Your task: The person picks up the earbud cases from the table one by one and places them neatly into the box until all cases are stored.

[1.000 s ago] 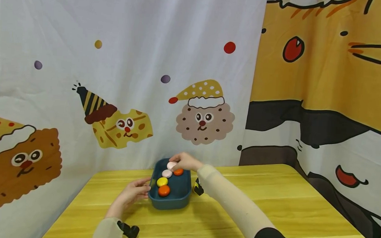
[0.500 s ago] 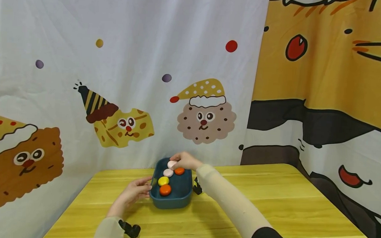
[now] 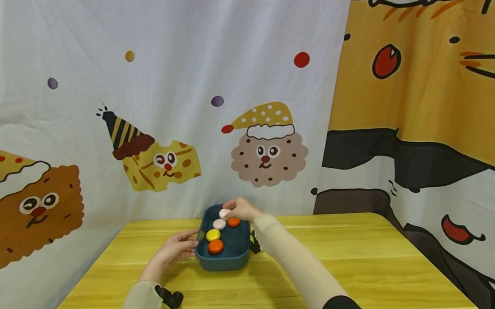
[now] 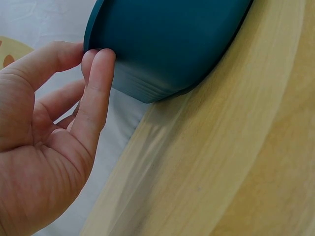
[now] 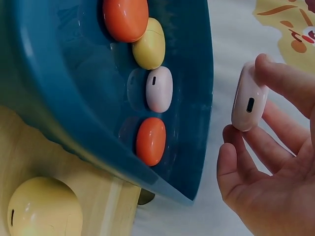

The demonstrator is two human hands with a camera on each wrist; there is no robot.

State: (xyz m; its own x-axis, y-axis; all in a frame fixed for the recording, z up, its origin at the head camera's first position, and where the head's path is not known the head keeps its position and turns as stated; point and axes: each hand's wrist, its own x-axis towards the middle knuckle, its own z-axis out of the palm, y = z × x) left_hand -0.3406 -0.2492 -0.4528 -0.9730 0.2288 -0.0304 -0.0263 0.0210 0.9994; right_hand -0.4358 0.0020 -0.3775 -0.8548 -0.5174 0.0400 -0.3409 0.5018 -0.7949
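Observation:
At the far end of the blue bin (image 3: 223, 263), my right hand (image 3: 242, 210) pinches a pale pink pebble-shaped case (image 5: 249, 98) between thumb and fingertips. A small slot-like port shows on its side. Within the bin lie another pale pink case (image 5: 159, 90), a yellow case (image 5: 148, 44) and two orange cases, one orange case (image 5: 151, 141) at the far right and the other orange case (image 3: 215, 246) near the front. My left hand (image 3: 174, 249) holds the bin's left rim, thumb against the outer wall (image 4: 162, 44).
Another yellow case (image 5: 45, 209) lies on the wooden table (image 3: 350, 262) outside the bin; my right wrist camera partly hides it in the head view. A white printed curtain (image 3: 172, 79) hangs close behind the bin.
The whole head view has shifted slightly. Both hands and the cases stay in nearly the same places relative to the bin.

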